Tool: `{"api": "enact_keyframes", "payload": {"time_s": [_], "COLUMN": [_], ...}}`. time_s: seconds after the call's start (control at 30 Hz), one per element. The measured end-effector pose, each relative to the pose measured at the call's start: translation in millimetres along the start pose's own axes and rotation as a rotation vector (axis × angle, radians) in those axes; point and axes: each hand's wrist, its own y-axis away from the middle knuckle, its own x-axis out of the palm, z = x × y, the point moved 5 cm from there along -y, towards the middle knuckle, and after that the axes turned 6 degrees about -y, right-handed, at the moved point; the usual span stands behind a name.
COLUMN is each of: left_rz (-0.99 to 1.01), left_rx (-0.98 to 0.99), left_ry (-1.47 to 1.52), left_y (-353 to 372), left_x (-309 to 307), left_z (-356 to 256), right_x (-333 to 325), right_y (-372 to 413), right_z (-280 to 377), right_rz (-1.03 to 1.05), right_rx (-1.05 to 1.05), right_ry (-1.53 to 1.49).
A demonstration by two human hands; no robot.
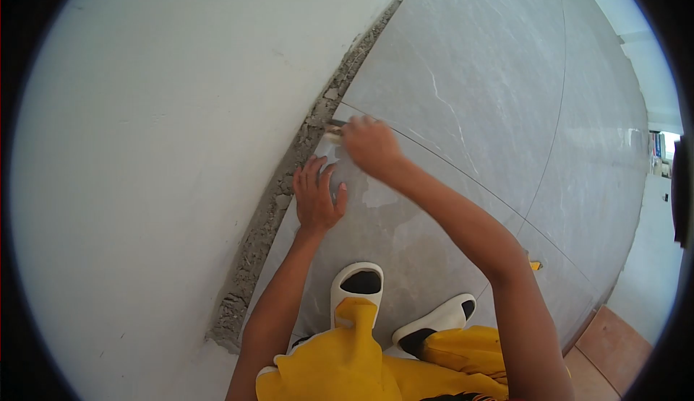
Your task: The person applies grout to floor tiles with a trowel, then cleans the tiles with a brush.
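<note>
My right hand point(372, 147) is closed around a small tool point(335, 132) with a dark strip and a pale part sticking out on the left. The fist covers most of it, and I cannot tell its kind. It is beside the tile's wall-side edge, near the joint between two tiles. Just below, my left hand point(316, 197) rests with fingers spread on the grey floor tile point(419, 246), fingertips near its edge. A whitish patch point(330, 152) shows on the tile between the hands. Along that edge runs a rough mortar-filled gap point(278, 200).
A white wall point(159, 148) rises at the left of the gap. Two white slip-on shoes point(358, 282) stand on the tile below the hands. A small yellow object point(535, 265) lies past my right forearm. Reddish tiles point(613, 343) are at the lower right.
</note>
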Motion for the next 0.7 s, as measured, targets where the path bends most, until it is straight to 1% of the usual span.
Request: {"api": "enact_keyframes", "payload": {"time_s": [0.03, 0.1, 0.17, 0.27, 0.3, 0.33, 0.37, 0.43, 0.47, 0.5, 0.53, 0.57, 0.6, 0.63, 0.67, 0.7], "left_rz": [0.0, 0.003, 0.006, -0.004, -0.007, -0.012, -0.009, -0.009, -0.025, -0.037, -0.04, -0.04, -0.08, -0.113, -0.177, -0.185], "left_rx": [0.002, -0.009, -0.004, 0.007, 0.007, 0.004, 0.006, 0.01, 0.015, 0.016, 0.016, 0.022, 0.023, 0.047, 0.086, 0.097], "left_ry": [-0.007, -0.015, -0.005, -0.013, 0.0, 0.012, 0.027, 0.026, 0.021, 0.018, 0.022, 0.039, 0.049, 0.082, 0.063, 0.115], "left_y": [-0.4, 1.8, -1.5, -2.7, -3.3, -4.1, -2.3, 2.5, -0.9, -4.5, -3.8, -2.8, -0.5, 0.1, 1.7, 8.0], "left_x": [-0.3, -1.4, -1.7, -2.7, -2.0, -0.8, -0.1, -0.3, -0.6, -2.8, -5.1, -5.7, -5.2, -3.7, -2.4, 9.7], "left_z": [-0.1, 0.6, -1.2, -2.3, -1.4, 0.4, 0.8, -1.7, -0.7, 0.8, 0.5, -3.4, -1.8, 3.1, 7.2, 24.5], "right_x": [-11.6, -35.2, -41.3, -21.2, -8.9, -6.0, -12.3, -21.1, -12.1, 13.6, 3.5, 2.4, 16.6, 20.2, 4.0, 0.9], "right_y": [3.0, 13.7, 24.2, 17.3, 5.0, -10.2, -16.0, -17.7, -21.1, -23.8, -19.1, -12.6, -13.4, -10.4, 4.7, 21.8], "right_z": [-19.3, -80.2, -157.0, -195.6, -181.3, -144.6, -108.4, -106.0, -106.6, -111.0, -100.1, -80.7, -71.7, -60.9, -50.7, -40.8], "right_rz": [0.011, -0.348, -0.564, -0.707, -0.794, -0.734, -0.715, -0.619, -0.642, -0.664, -0.679, -0.534, -0.578, -0.636, -0.573, -0.604], "right_rx": [0.1, 0.26, 0.512, 0.488, 0.511, 0.34, 0.05, 0.219, 0.224, 0.23, 0.246, 0.121, 0.081, 0.11, 0.342, 0.43], "right_ry": [-0.114, -0.39, -0.419, -0.609, -0.425, -0.293, -0.526, -0.625, -0.587, -0.55, -0.51, -0.691, -0.615, -0.558, -0.693, -0.763]}}
